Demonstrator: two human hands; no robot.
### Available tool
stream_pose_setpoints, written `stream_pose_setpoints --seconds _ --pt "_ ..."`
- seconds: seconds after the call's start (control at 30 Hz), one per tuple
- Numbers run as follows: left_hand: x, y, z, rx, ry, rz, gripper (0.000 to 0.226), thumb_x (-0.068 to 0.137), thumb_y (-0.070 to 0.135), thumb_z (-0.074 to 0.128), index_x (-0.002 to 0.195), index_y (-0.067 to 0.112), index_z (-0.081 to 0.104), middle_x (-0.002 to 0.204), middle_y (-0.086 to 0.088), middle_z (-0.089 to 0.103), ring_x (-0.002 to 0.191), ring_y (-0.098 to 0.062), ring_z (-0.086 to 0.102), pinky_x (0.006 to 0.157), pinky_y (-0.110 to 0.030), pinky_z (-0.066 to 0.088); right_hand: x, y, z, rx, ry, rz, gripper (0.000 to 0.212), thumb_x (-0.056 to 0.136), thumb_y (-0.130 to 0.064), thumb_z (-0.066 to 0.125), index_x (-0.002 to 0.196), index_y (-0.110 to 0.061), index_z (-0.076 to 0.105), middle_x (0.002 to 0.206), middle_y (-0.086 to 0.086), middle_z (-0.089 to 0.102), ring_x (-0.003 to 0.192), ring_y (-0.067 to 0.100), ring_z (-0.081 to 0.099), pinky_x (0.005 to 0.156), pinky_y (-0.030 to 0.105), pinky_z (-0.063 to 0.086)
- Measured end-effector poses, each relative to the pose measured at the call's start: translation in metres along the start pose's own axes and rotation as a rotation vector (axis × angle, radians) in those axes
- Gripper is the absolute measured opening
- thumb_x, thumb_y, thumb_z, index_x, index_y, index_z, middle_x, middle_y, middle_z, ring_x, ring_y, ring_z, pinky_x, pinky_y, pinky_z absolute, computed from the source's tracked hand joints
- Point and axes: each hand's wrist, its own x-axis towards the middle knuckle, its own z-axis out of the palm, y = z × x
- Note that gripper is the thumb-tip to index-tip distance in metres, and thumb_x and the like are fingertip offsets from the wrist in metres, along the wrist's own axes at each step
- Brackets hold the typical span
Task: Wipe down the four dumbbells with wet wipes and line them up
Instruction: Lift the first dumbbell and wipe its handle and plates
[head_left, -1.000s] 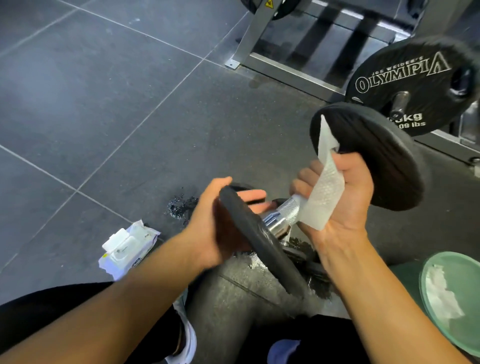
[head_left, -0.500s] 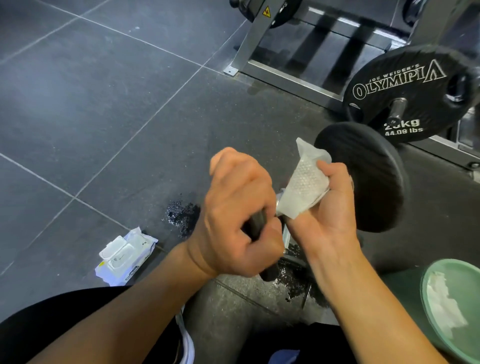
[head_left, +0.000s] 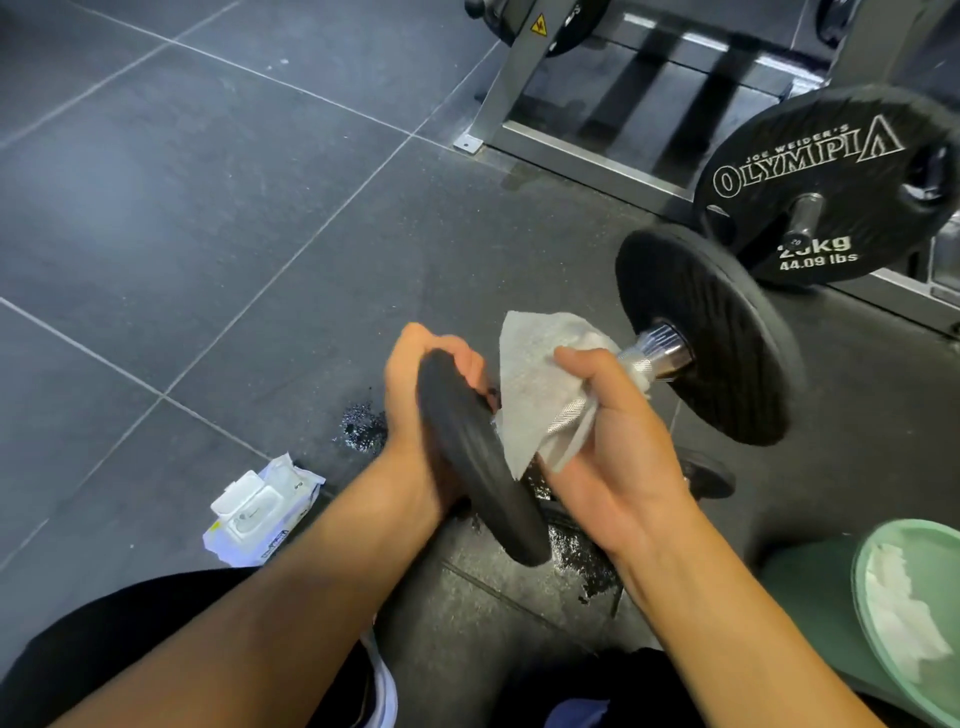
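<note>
Now I hold one dumbbell up off the floor and have a wet wipe on its bar.
Close to me on my right sits a green bin with white wipes lying in it, and a pack of wipes lies on the floor to my left. My left hand curls its fingers round the rim of the near black plate. My right hand wraps its fingers and thumb round the wipe, and the wipe is folded round the shiny bar. The far plate sits higher. A wet patch shines on the floor below. Behind it, a big plate marked OLYMPIA hangs on a grey rack.
</note>
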Motion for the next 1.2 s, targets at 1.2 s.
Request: stream_pose_setpoints --seconds 1.2 --pt "-0.002 0.025 0.006 0.486 0.075 0.317 0.036 0.081 0.019 0.048 0.047 0.014 0.036 0.050 -0.003 0.039 0.056 -0.018 0.035 0.053 -0.031 0.033 0.010 0.016 -0.011 0.180 -0.168 0.003 0.037 0.085 -0.021 0.053 0.119 -0.009 0.055 0.125 0.018 0.045 0.120 0.036 0.043 0.121 0.050 0.026"
